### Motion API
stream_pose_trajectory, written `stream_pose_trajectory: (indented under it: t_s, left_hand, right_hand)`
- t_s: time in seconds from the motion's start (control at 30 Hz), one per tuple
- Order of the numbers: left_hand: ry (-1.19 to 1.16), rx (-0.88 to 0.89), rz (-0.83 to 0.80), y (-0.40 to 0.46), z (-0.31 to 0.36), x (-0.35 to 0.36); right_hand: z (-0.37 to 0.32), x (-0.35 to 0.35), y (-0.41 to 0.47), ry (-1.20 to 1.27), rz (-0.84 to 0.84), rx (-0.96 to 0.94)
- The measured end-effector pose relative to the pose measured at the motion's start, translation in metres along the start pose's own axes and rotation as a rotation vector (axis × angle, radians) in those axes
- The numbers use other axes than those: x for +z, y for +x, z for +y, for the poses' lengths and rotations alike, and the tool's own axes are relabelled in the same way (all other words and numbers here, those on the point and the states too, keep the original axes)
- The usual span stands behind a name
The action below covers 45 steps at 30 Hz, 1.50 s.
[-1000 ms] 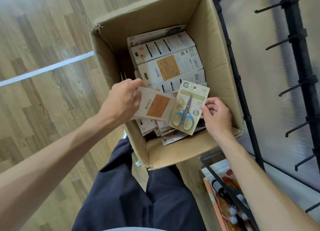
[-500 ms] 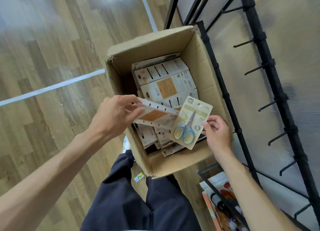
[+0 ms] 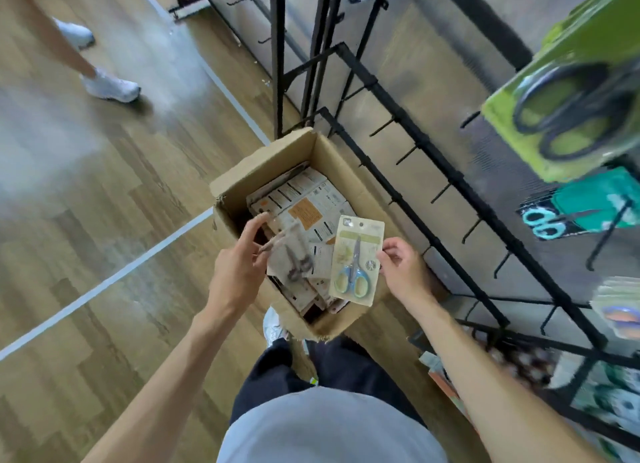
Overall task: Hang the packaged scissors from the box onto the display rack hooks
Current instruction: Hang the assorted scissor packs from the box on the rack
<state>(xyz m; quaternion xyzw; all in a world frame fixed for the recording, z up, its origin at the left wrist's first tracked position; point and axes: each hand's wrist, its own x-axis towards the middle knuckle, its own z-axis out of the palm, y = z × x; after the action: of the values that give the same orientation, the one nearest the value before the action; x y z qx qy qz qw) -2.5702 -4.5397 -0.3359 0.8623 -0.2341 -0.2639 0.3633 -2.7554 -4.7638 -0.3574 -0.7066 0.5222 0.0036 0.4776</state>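
Our right hand (image 3: 401, 272) pinches the blue-handled scissors pack (image 3: 356, 260) upright by its edge, ready for the rack hooks (image 3: 441, 192) beyond it, while our left hand (image 3: 239, 268) lifts a blurred second pack (image 3: 292, 258) above the box (image 3: 235, 185).

The print on the packages (image 3: 311, 202) is unreadable.

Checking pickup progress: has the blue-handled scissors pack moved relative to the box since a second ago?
Yes. The blue-handled scissors pack, pinched by the right hand, has lifted slightly above the cardboard box, staying over its right near corner.
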Motion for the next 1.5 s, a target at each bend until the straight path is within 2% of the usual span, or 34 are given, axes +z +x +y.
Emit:
stream_pose_trajectory:
  t_s: [0.27, 0.47, 0.67, 0.83, 1.0, 1.13, 1.23, 1.5]
  left_hand:
    - [-0.043, 0.236, 0.037, -0.008, 0.047, -0.025]
    - [-0.01, 0.495, -0.026, -0.011, 0.109, -0.031]
    - [0.018, 0.78, -0.074, -0.04, 0.165, -0.008]
    - [0.069, 0.903, -0.126, -0.09, 0.196, 0.026]
    - [0.093, 0.959, -0.257, -0.139, 0.209, 0.066]
    - [0.114, 0.956, -0.347, -0.158, 0.224, 0.088]
    - [0.12, 0.994, -0.351, -0.164, 0.234, 0.101]
    - [0.127, 0.975, -0.364, -0.163, 0.263, 0.118]
  right_hand:
    - [-0.01, -0.031, -0.071, 0.176, 0.201, -0.031]
    - [-0.008, -0.075, -0.121, 0.138, 0.436, -0.149]
    - [0.023, -0.122, -0.167, 0.131, 0.58, -0.227]
    - [0.074, -0.156, -0.226, 0.252, 0.697, -0.13]
    - [0.119, -0.185, -0.285, 0.666, 0.875, 0.052]
    - [0.148, -0.217, -0.298, 0.602, 0.927, 0.078]
    - [0.154, -0.236, -0.297, 0.574, 0.932, 0.116]
    - [0.154, -0.274, -0.262, 0.435, 0.836, 0.204]
